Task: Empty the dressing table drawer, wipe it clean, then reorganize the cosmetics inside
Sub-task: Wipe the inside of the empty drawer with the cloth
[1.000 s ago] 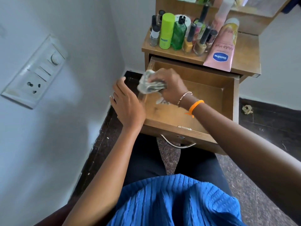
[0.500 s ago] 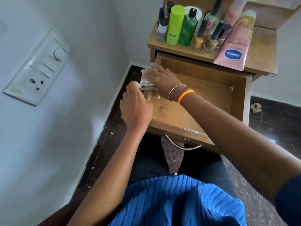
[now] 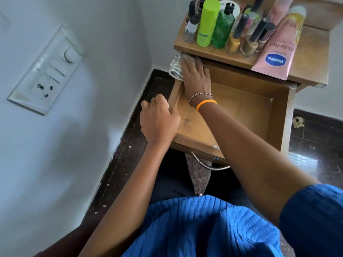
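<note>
The wooden drawer [image 3: 259,112] is pulled out and holds nothing. My right hand [image 3: 195,75] presses a grey-white cloth [image 3: 176,66] flat onto the far end of the drawer's left wall, just under the table top. My left hand [image 3: 159,121] grips the near part of that same left wall, fingers curled over its rim. On the dressing table top [image 3: 308,58] stand the cosmetics: a lime green bottle [image 3: 207,23], a dark green bottle [image 3: 222,26], several nail polish bottles [image 3: 248,39] and a pink Vaseline tube [image 3: 278,51] lying down.
A white wall with a switch and socket plate [image 3: 48,71] runs close on the left. The drawer's metal handle [image 3: 206,164] hangs over my lap. Dark floor lies at the right, with a crumpled scrap [image 3: 297,121] on it.
My right hand has slid the cloth along the left wall of the drawer toward the back corner. My left hand has come down and closed on the wall's rim.
</note>
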`<state>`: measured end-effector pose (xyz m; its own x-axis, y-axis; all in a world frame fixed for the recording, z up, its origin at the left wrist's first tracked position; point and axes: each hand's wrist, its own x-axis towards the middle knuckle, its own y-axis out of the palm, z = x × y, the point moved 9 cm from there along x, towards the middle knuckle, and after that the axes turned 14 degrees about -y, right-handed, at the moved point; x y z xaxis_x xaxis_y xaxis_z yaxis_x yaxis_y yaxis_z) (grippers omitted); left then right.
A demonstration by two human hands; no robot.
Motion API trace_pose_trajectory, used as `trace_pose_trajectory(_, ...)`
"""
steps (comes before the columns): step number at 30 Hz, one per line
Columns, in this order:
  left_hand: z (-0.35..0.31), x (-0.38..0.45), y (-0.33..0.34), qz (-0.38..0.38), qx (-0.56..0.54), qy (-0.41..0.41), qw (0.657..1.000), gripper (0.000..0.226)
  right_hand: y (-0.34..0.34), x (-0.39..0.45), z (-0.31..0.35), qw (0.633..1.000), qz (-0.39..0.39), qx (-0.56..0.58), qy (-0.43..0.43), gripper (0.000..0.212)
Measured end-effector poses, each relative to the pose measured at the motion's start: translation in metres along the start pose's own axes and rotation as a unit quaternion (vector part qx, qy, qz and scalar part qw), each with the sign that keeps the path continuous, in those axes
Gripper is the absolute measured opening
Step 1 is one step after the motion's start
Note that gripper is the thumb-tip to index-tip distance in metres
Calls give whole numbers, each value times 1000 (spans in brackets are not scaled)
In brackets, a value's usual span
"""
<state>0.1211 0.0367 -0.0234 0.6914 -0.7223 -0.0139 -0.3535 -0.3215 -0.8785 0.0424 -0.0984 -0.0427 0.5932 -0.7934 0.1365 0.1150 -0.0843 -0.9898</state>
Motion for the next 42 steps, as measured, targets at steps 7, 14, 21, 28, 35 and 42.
trace_pose_trajectory(7,-5,-2,4,17,22,34,999,9,-12,-40,-50,988,21,-19,149,43)
trace_pose_trajectory(14,-12,-10,4,29,47,73,996,19,-9,-107,-136,973,73,-54,213,35)
trace_pose_trajectory(21,-21,-17,12,44,60,100,992,14,-27,-145,-180,941,3,0,339,49)
trace_pose_trajectory(28,-69,-60,46,134,97,187,968,13,-22,-81,-101,991,63,49,107,86)
trace_pose_trajectory(35,-59,-59,49,151,123,156,968,16,-39,-112,-139,981,27,-128,144,40)
trace_pose_trajectory(42,-60,-61,50,155,129,173,964,18,-59,-134,-171,963,18,-60,264,32)
